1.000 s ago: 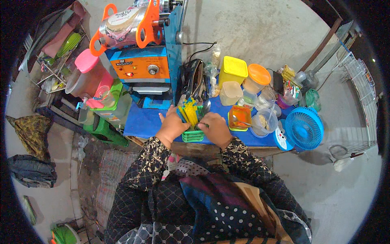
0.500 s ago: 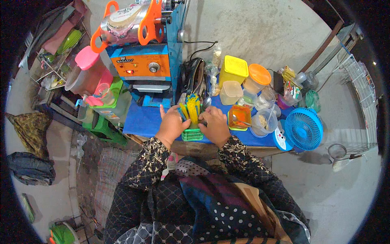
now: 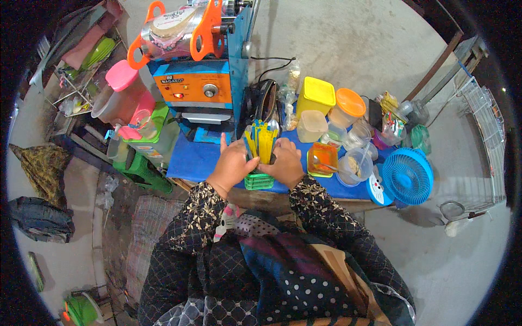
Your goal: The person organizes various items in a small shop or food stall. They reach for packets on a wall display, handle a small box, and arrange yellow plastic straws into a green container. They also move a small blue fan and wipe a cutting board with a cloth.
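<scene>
At a blue-topped bench [image 3: 190, 163], a person's left hand [image 3: 232, 165] and right hand [image 3: 284, 165] close from either side around a bundle of yellow, green and blue straws [image 3: 261, 142], apparently to keep them upright and gathered. The bundle stands just in front of the orange-and-blue sealing machine [image 3: 201, 89], over a green basket [image 3: 259, 181]. Both forearms reach forward, wrists angled inward.

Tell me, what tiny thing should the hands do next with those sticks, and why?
Probably ease the bunch of yellow and blue plastic sticks straight down into the green slotted basket. Left hand and right hand cup the bunch from both sides, and it stands upright above the basket.
</scene>
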Motion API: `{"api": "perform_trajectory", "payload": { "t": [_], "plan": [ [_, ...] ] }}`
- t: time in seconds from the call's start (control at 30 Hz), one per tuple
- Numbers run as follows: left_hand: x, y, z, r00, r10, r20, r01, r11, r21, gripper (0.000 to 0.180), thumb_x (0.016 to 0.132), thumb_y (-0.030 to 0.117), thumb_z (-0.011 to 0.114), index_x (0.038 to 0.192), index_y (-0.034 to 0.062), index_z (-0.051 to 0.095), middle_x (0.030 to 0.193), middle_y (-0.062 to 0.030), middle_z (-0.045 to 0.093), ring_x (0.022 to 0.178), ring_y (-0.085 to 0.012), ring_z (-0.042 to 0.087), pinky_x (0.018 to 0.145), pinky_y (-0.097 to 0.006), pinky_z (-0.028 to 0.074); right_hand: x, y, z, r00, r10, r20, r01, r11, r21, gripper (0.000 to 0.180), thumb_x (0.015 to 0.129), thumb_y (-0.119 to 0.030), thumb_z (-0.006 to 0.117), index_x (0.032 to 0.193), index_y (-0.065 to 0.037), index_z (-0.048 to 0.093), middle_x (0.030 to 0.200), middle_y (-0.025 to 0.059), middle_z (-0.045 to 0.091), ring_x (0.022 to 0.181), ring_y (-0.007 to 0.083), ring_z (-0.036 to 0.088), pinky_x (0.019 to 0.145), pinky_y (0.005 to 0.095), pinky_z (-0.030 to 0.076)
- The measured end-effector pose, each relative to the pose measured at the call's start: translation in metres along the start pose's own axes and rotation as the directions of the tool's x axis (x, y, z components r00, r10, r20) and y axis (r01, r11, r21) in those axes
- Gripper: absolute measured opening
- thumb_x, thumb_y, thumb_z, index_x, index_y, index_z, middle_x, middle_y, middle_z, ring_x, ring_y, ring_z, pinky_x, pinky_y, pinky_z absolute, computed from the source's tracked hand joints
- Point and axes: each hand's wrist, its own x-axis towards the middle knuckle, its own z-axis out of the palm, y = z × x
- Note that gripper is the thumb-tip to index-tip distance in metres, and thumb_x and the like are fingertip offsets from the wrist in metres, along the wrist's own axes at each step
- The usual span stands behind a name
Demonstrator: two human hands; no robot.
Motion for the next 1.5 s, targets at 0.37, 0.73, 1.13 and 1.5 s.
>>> {"api": "perform_trajectory", "payload": {
  "t": [0.37, 0.73, 1.13, 1.5],
  "plan": [
    [-0.017, -0.029, 0.004, 0.986, -0.168, -0.022, 0.152, 0.933, -0.326, 0.053, 0.068, 0.036, 0.073, 0.108, 0.0072, 0.054, 0.124, -0.0126, 0.048, 0.123, -0.0313, 0.038, 0.104, -0.058, 0.012, 0.005, 0.011, 0.009, 0.994, -0.018, 0.111, -0.051, 0.807, 0.588, 0.038, 0.066, -0.027, 0.071, 0.100, -0.014, 0.065, 0.104, 0.0134, 0.057, 0.100, 0.0307, 0.053, 0.086, 0.0429, 0.041],
    [-0.018, -0.028, 0.030, 0.979, -0.202, 0.007, 0.194, 0.930, -0.314, 0.055, 0.067, 0.030, 0.074, 0.114, 0.0061, 0.057, 0.135, -0.0159, 0.037, 0.130, -0.0360, 0.025, 0.103, -0.054, 0.019, 0.003, 0.016, 0.000, 0.973, -0.203, 0.107, 0.140, 0.894, 0.425, 0.041, 0.068, -0.019, 0.068, 0.104, -0.002, 0.055, 0.104, 0.0152, 0.057, 0.101, 0.0320, 0.054, 0.085, 0.0408, 0.042],
    [-0.030, -0.033, 0.039, 0.987, -0.118, -0.109, 0.070, 0.927, -0.369, 0.037, 0.074, 0.019, 0.070, 0.106, 0.0053, 0.060, 0.113, -0.0112, 0.058, 0.111, -0.0277, 0.048, 0.094, -0.036, 0.036, -0.009, 0.041, 0.013, 0.946, -0.300, -0.126, 0.324, 0.905, 0.276, 0.049, 0.066, -0.014, 0.069, 0.111, -0.004, 0.051, 0.108, 0.0177, 0.055, 0.102, 0.0356, 0.053, 0.088, 0.0423, 0.042],
    [-0.006, -0.011, 0.022, 0.987, -0.157, 0.044, 0.137, 0.649, -0.748, 0.036, 0.086, 0.011, 0.058, 0.119, 0.0014, 0.047, 0.113, -0.0079, 0.057, 0.105, -0.0159, 0.052, 0.092, -0.031, 0.039, 0.005, 0.016, -0.004, 0.986, -0.096, 0.134, 0.014, 0.858, 0.514, 0.057, 0.070, -0.029, 0.072, 0.115, -0.002, 0.050, 0.104, 0.0161, 0.059, 0.102, 0.0307, 0.055, 0.091, 0.0426, 0.038]
  ]
}}
